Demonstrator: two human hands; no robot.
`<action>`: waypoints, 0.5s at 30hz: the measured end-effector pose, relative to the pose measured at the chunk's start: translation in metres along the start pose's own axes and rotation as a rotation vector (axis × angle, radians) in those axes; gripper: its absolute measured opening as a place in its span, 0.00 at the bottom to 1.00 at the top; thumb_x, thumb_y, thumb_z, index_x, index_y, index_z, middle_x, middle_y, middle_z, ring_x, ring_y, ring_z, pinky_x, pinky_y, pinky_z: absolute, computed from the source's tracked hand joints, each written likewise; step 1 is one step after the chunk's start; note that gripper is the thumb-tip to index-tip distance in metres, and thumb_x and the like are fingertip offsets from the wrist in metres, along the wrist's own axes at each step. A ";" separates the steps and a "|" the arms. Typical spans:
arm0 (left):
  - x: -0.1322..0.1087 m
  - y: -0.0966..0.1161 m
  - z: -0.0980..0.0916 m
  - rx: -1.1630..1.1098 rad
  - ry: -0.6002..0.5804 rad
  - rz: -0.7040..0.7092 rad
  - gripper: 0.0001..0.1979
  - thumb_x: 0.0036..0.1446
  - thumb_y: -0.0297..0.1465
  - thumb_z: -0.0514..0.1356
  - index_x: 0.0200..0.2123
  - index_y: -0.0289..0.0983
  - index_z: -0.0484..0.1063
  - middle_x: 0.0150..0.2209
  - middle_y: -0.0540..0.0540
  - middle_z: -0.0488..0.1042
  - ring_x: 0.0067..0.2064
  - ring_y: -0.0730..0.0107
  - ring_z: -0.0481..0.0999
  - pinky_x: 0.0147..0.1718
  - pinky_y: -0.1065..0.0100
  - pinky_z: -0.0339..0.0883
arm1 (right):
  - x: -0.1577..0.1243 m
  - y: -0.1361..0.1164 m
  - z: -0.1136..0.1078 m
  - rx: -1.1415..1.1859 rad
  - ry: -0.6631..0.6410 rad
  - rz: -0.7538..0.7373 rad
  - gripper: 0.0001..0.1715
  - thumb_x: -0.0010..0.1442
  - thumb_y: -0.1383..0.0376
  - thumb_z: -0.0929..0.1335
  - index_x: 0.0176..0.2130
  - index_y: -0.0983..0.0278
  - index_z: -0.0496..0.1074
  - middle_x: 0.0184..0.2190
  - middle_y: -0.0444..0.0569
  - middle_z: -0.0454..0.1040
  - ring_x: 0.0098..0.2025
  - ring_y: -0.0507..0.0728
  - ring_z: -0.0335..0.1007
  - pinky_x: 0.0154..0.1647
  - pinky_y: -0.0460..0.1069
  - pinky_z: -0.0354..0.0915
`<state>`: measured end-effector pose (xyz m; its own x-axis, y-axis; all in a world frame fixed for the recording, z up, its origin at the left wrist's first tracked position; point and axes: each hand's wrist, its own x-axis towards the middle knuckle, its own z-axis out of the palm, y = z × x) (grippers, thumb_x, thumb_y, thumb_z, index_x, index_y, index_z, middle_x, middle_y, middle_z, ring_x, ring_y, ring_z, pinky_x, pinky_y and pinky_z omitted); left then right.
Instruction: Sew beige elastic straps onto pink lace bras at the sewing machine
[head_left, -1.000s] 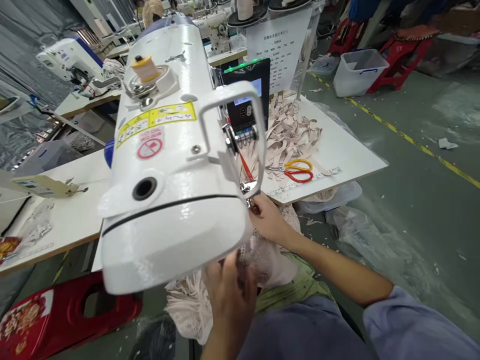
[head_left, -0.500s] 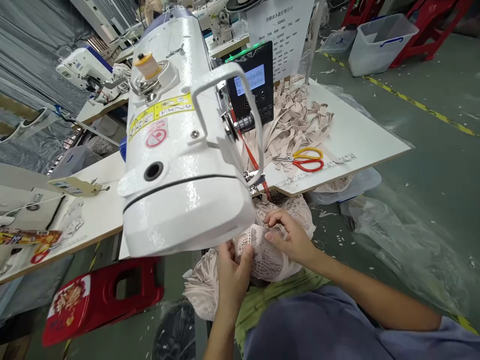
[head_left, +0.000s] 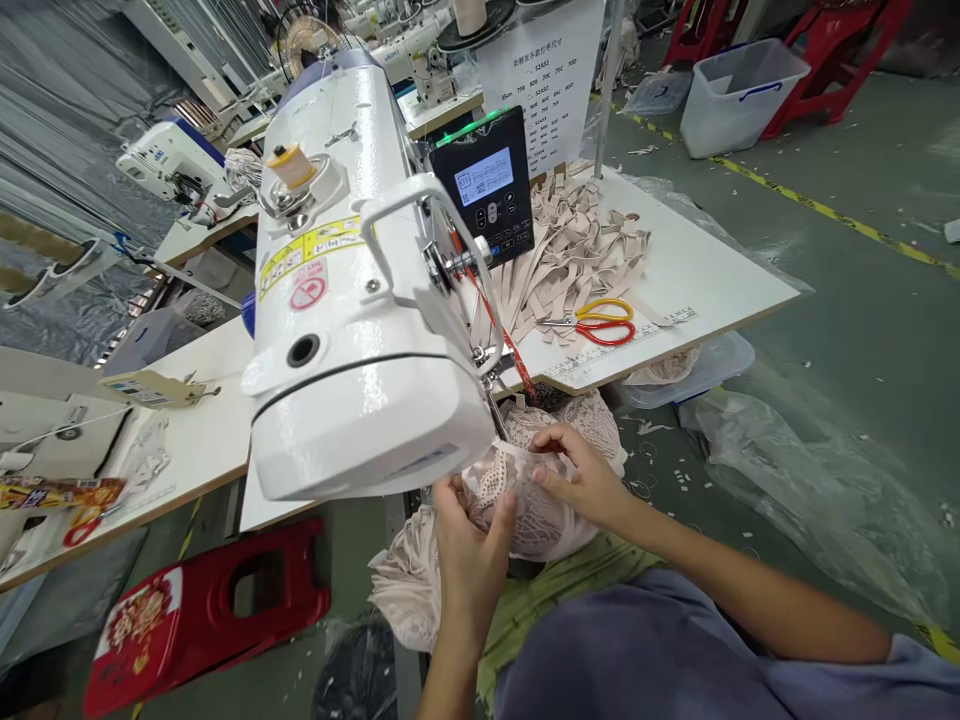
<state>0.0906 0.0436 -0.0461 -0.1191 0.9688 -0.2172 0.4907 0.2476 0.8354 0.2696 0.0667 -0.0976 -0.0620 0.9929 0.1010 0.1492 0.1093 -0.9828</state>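
A pale pink lace bra (head_left: pixel 540 515) hangs below the head of a white sewing machine (head_left: pixel 367 400). My left hand (head_left: pixel 476 540) pinches its left side between thumb and fingers. On the right, my right hand (head_left: pixel 581 480) grips its upper edge, thumb and fingers bent close together. That edge lies right beside a thin metal part (head_left: pixel 496 418) under the machine head; whether they touch I cannot tell. The needle area is mostly hidden by the head. More lace pieces (head_left: pixel 411 580) are bunched left of my left hand.
Scissors (head_left: pixel 604 325) with yellow and red handles lie on the white table (head_left: pixel 697 260) beside a heap of beige straps (head_left: pixel 570 250). A control panel (head_left: pixel 487 185) stands behind the machine. A red stool (head_left: pixel 210 610) lies at lower left, and a clear bin (head_left: pixel 739 95) stands far right.
Both hands keep their grip on the bra. Its upper edge has moved up, close to the thin metal part under the machine head. My view has shifted slightly.
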 end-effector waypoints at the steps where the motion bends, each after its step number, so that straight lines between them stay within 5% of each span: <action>1: 0.000 -0.002 0.000 -0.019 0.005 0.004 0.32 0.58 0.48 0.62 0.57 0.37 0.58 0.48 0.37 0.70 0.52 0.51 0.73 0.40 0.61 0.71 | 0.000 0.000 0.000 -0.004 -0.006 0.002 0.23 0.61 0.45 0.66 0.44 0.60 0.66 0.40 0.52 0.73 0.43 0.60 0.73 0.47 0.56 0.71; 9: 0.002 -0.021 -0.003 -0.128 0.025 0.092 0.26 0.58 0.43 0.63 0.55 0.38 0.59 0.45 0.40 0.71 0.47 0.61 0.75 0.43 0.64 0.71 | 0.001 0.010 -0.017 -0.277 -0.131 -0.106 0.37 0.62 0.35 0.57 0.44 0.64 0.69 0.36 0.56 0.76 0.37 0.61 0.73 0.34 0.53 0.69; 12: 0.008 -0.025 -0.006 -0.231 0.045 0.057 0.26 0.57 0.45 0.63 0.53 0.38 0.61 0.46 0.40 0.72 0.47 0.61 0.75 0.45 0.64 0.70 | -0.002 0.013 -0.031 -0.335 -0.175 -0.169 0.36 0.67 0.39 0.53 0.38 0.62 0.71 0.29 0.53 0.75 0.30 0.59 0.71 0.32 0.53 0.67; 15: 0.011 -0.025 -0.008 -0.356 -0.076 -0.017 0.23 0.57 0.48 0.62 0.48 0.39 0.67 0.42 0.42 0.75 0.44 0.60 0.77 0.41 0.63 0.71 | -0.014 0.009 -0.038 -0.254 -0.217 -0.138 0.32 0.69 0.44 0.54 0.31 0.60 0.72 0.24 0.48 0.73 0.27 0.56 0.68 0.30 0.50 0.64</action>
<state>0.0706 0.0481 -0.0651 -0.0531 0.9646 -0.2584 0.1563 0.2636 0.9519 0.3088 0.0555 -0.1017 -0.3024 0.9383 0.1679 0.3639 0.2764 -0.8895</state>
